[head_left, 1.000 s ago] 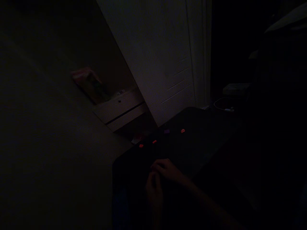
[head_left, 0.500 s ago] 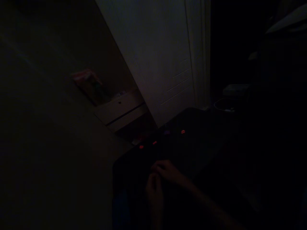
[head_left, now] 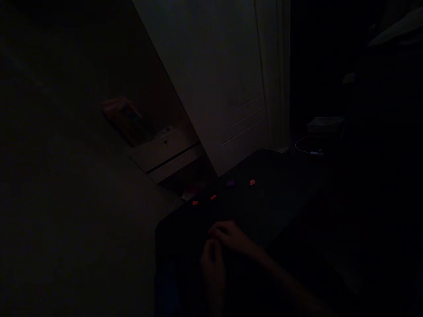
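Observation:
The scene is very dark. My left hand [head_left: 212,256] comes up from the bottom, its fingers bent and closed together. From the right reaches my right hand [head_left: 229,233], its fingers curled down so that the fingertips meet those of the left. Whatever lies between the fingertips is too dark to make out. Both hands are over a dark tabletop [head_left: 271,202]. Beyond them on it lie a small red-orange piece [head_left: 194,203], a short red-orange bar [head_left: 213,197], a small dark purple object [head_left: 230,182] and a round orange piece [head_left: 252,182].
Behind the table stands a pale door panel [head_left: 224,88]. A drawer unit [head_left: 165,152] with a reddish packet [head_left: 122,116] above it is at the left. A pale box [head_left: 325,124] and a white cable [head_left: 302,143] lie at the right. Something blue [head_left: 167,286] shows at the lower left.
The picture has grown slightly darker. Both hands keep almost the same place and pose, and the small pieces on the table have not moved.

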Tool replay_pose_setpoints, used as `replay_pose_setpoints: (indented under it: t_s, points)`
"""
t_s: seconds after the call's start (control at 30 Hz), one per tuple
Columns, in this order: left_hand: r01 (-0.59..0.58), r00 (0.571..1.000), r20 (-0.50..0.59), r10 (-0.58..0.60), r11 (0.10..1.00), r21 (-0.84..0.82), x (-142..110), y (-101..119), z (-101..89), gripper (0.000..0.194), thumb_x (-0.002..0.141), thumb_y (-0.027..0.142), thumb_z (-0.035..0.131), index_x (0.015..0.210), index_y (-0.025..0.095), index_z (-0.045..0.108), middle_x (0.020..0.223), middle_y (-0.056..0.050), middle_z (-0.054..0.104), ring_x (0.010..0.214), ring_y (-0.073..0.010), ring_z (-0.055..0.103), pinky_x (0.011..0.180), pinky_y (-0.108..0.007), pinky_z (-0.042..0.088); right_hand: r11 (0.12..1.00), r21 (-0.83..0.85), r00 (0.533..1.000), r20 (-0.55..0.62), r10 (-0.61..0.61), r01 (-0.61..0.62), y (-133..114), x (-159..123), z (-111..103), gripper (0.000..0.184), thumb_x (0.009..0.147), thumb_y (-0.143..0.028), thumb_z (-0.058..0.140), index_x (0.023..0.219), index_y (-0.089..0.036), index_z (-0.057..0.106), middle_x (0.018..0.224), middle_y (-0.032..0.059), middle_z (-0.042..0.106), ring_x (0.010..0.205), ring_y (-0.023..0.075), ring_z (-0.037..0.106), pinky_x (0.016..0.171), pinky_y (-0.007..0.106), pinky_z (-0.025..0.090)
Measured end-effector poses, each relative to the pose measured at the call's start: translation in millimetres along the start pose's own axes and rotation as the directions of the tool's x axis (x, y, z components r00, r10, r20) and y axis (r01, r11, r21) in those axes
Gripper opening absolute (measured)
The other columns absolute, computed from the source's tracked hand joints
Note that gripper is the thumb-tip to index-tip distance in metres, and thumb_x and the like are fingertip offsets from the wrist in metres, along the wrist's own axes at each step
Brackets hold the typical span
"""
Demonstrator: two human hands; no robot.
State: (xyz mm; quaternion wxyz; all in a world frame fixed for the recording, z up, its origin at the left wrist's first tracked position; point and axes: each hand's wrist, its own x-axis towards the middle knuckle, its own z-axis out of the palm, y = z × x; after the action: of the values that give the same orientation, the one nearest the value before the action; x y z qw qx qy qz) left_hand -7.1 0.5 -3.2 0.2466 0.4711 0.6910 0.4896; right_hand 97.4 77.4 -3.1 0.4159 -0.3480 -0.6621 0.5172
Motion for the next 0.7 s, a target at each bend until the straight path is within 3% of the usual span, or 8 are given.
replay_pose_setpoints:
  t_s: [0.7]
  points:
    - [-0.004, 1.0, -0.017, 0.004, 1.0, 0.016, -0.4, -0.6, -1.0, 0.055, 0.08, 0.071, 0.057, 0.084, 0.018, 0.071, 0.078, -0.009, 0.071, 0.078, -0.0265, 0.066, 0.074, -0.036, 0.052, 1.0, 0.01, 1.0, 0.006, 0.006, -0.006, -2.3, 0.4, -0.7, 0.028, 0.093, -0.028, 0.053, 0.093, -0.016, 0.078, 0.09, 0.0055, 0.078, 0.084, 0.0194, 0.071, 0.074, 0.027, 0.051]
